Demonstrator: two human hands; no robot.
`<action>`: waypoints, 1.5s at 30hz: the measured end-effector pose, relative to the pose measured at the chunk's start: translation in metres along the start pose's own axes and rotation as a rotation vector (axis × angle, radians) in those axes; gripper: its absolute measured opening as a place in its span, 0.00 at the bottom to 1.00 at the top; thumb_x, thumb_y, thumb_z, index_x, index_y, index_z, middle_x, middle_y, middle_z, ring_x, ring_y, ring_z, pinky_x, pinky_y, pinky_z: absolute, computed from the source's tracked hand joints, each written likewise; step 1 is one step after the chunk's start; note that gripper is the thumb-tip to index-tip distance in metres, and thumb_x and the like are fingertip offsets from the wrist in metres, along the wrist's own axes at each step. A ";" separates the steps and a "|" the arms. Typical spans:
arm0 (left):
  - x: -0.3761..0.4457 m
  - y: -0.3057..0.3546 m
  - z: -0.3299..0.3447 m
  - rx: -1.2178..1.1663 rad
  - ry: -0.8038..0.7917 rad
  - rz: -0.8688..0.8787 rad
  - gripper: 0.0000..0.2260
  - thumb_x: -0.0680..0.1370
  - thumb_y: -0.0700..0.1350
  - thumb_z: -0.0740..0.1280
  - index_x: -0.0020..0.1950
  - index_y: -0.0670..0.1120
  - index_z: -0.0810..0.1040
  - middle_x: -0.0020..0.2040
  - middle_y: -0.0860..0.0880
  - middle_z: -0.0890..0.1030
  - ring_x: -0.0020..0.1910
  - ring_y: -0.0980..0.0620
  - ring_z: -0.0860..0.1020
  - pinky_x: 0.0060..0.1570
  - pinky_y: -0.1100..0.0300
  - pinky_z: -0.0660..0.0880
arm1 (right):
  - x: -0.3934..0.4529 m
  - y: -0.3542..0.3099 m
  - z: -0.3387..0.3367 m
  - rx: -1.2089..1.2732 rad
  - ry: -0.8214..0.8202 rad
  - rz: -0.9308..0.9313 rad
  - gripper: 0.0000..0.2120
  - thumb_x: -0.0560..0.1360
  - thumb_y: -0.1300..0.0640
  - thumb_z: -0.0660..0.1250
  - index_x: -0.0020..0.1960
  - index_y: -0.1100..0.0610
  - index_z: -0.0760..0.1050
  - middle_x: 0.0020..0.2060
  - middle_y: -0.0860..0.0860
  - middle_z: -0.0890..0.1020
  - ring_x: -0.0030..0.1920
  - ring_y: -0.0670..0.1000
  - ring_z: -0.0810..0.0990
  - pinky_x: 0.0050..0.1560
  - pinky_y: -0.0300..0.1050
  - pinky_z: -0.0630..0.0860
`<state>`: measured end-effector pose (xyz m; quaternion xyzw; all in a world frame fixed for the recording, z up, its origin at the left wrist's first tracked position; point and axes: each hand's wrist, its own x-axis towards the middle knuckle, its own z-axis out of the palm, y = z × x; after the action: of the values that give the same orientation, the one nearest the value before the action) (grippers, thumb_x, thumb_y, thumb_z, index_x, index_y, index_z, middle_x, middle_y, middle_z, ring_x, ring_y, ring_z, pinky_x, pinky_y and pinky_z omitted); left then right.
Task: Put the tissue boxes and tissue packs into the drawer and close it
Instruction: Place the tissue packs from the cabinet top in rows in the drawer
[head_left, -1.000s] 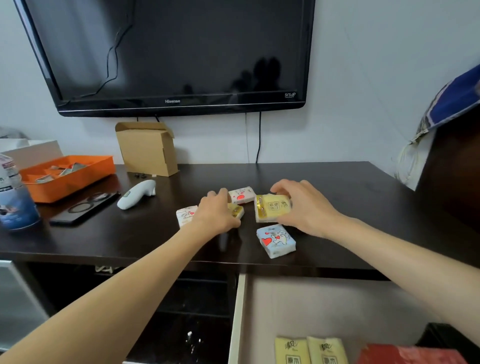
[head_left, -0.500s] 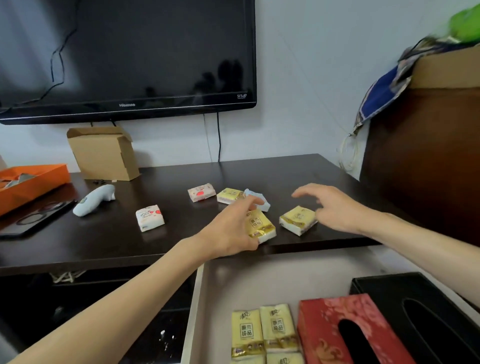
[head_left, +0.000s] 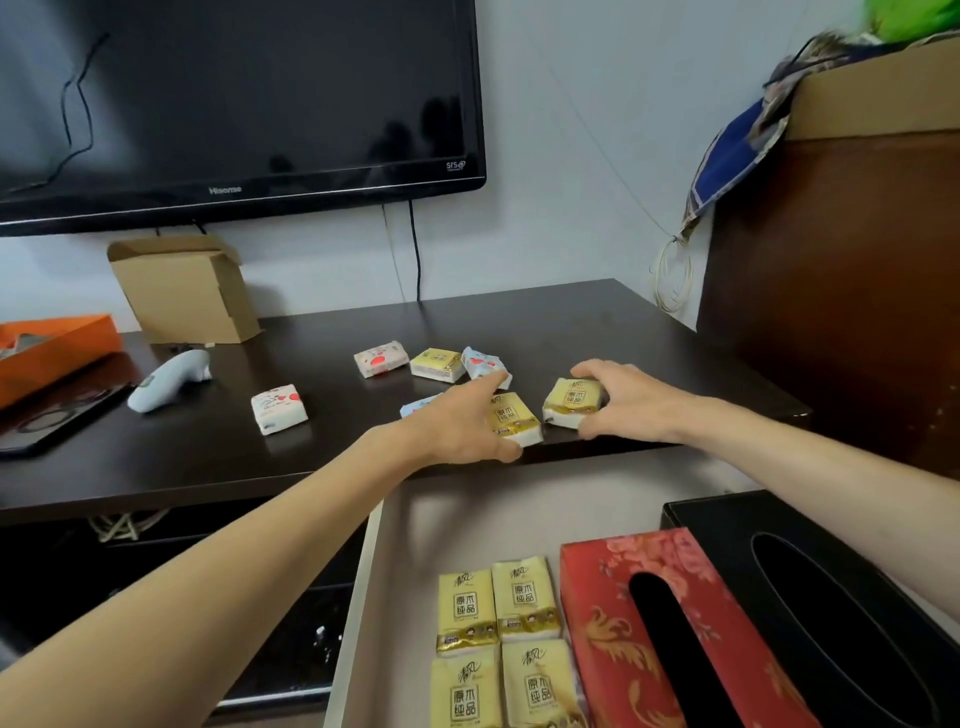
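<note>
Small tissue packs lie on the dark table (head_left: 519, 322). My left hand (head_left: 457, 426) grips a yellow pack (head_left: 511, 418) at the table's front edge. My right hand (head_left: 631, 397) closes around a second yellow pack (head_left: 571, 400) just to its right. A blue pack (head_left: 415, 405) peeks out behind my left hand. Further back lie a pink pack (head_left: 381, 358), a yellow pack (head_left: 437, 364) and a blue pack (head_left: 480, 364); another pink pack (head_left: 279, 409) sits to the left. The open drawer (head_left: 467, 519) below holds several yellow packs (head_left: 498, 603), a red tissue box (head_left: 597, 597) and a black tissue box (head_left: 727, 519).
A black TV (head_left: 234, 104) hangs on the wall above a cardboard box (head_left: 184, 291). A white handheld device (head_left: 169, 379), an orange tray (head_left: 47, 348) and a dark flat device (head_left: 57, 421) lie at the left. A tall brown cabinet (head_left: 841, 291) stands at the right.
My right hand has come down and closed on the right yellow pack, which it was only reaching for. My left hand keeps its yellow pack near the front edge. The view tilted slightly.
</note>
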<state>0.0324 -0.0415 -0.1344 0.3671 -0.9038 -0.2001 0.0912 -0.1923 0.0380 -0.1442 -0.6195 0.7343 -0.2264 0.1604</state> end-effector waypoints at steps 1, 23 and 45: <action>0.001 0.000 0.000 0.033 -0.012 -0.004 0.40 0.72 0.51 0.75 0.79 0.49 0.58 0.71 0.47 0.72 0.65 0.48 0.74 0.64 0.53 0.72 | 0.000 0.000 0.000 0.012 -0.009 0.010 0.38 0.70 0.55 0.76 0.77 0.53 0.65 0.67 0.52 0.75 0.64 0.52 0.72 0.62 0.47 0.72; -0.129 -0.052 0.062 0.022 -0.098 0.064 0.39 0.70 0.53 0.77 0.76 0.56 0.61 0.68 0.57 0.72 0.63 0.60 0.72 0.64 0.58 0.72 | -0.096 -0.050 0.088 -0.201 -0.298 -0.195 0.28 0.65 0.53 0.73 0.59 0.41 0.63 0.47 0.38 0.71 0.44 0.42 0.73 0.36 0.41 0.66; -0.132 -0.054 0.050 -0.199 -0.033 0.044 0.30 0.75 0.57 0.72 0.75 0.56 0.67 0.71 0.59 0.73 0.70 0.62 0.68 0.70 0.59 0.66 | -0.093 -0.048 0.079 0.083 -0.208 -0.205 0.15 0.71 0.47 0.74 0.58 0.42 0.79 0.55 0.38 0.81 0.58 0.39 0.79 0.58 0.46 0.77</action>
<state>0.1450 0.0304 -0.2052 0.3330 -0.8886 -0.2930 0.1165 -0.0940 0.1128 -0.1899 -0.7041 0.6368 -0.2063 0.2370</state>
